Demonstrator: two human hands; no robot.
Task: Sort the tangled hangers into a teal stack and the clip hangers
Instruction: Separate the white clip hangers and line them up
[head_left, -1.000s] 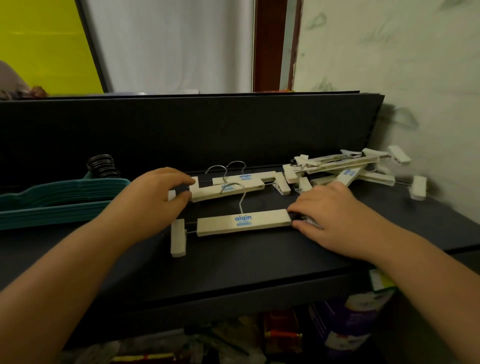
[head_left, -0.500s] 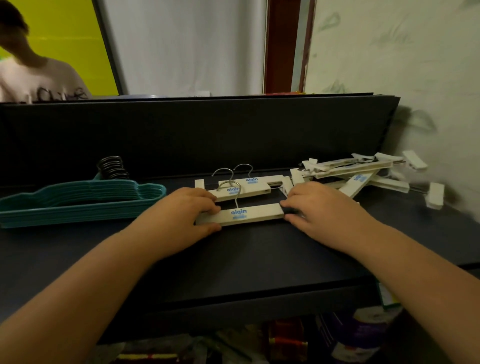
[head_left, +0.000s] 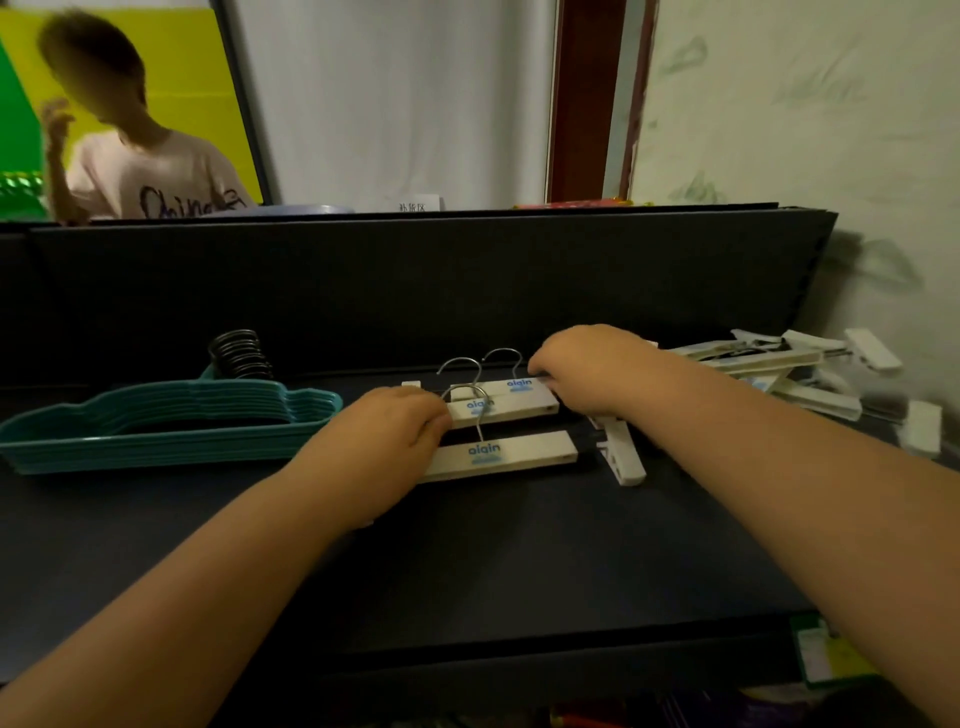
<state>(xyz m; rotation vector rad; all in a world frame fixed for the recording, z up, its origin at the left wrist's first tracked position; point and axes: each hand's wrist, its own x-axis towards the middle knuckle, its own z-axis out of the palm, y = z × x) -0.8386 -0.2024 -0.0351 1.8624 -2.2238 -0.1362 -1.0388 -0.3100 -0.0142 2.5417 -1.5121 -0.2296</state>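
A neat stack of teal hangers (head_left: 156, 426) lies on the left of the dark shelf (head_left: 467, 561), its black hooks (head_left: 241, 353) at the back. Three cream clip hangers lie side by side in the middle: front (head_left: 511, 453), middle (head_left: 511, 409) and back (head_left: 519, 385). My left hand (head_left: 389, 447) covers their left ends, fingers curled on the middle hanger's end. At the right end of the back hangers my right hand (head_left: 587, 369) grips with curled fingers. The front hanger's right clip (head_left: 623, 454) lies exposed. A tangled pile of clip hangers (head_left: 779, 364) sits at the far right.
A tall dark back panel (head_left: 415, 291) closes the shelf behind the hangers, and a pale wall (head_left: 857, 208) bounds it on the right. Beyond the panel at top left stands another person (head_left: 130, 171). Packaged goods (head_left: 826, 649) show below the shelf's front edge.
My right hand left the front hanger's right end and moved back to the rear hangers. My left hand shifted back along the left ends. The view tilted up.
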